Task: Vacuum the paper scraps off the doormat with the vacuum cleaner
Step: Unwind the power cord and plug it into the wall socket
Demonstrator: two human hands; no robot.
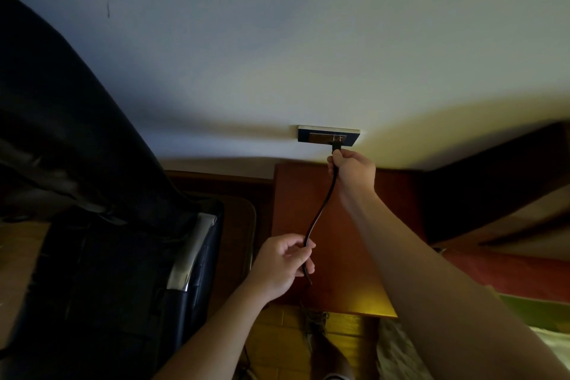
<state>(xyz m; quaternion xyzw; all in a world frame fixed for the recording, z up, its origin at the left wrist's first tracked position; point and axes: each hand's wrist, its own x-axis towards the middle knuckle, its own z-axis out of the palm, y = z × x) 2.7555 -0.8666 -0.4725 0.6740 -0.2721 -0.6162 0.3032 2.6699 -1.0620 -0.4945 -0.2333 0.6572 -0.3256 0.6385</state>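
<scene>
Down low on a pale wall (277, 40), in dim light, noted a dark socket plate (317, 135), set just above a reddish wooden cabinet (290, 194). Found the right hand (351, 168) up at that plate, curled tight round a black plug (336, 146) right at the socket face; cannot tell whether seated fully or only touching. Traced the black power cord (320, 213) from the plug down past the right wrist, hanging in a slack curve in front of the cabinet top; followed it into the left hand (282, 262). Logged the left hand lower and nearer the camera, well apart from the right, pinching the cord between thumb and curled fingers; saw a short tail of cord come out beneath the palm, then lost it against the dark wood. Placed the cord thus: top end at the wall socket, middle slung between both hands, lower run untraceable. Marked both forearms bare, entering from the lower edge of the view. Off to the left, recorded a large black chair (108, 271) with a chrome armrest (192, 253), standing beside the cabinet, apart from both hands. Below the cabinet, made out yellowish wood flooring (277, 333); to the right, a red and green cover (509, 274) and a dark wooden board (493, 182) against the wall; too dim there to say more.
</scene>
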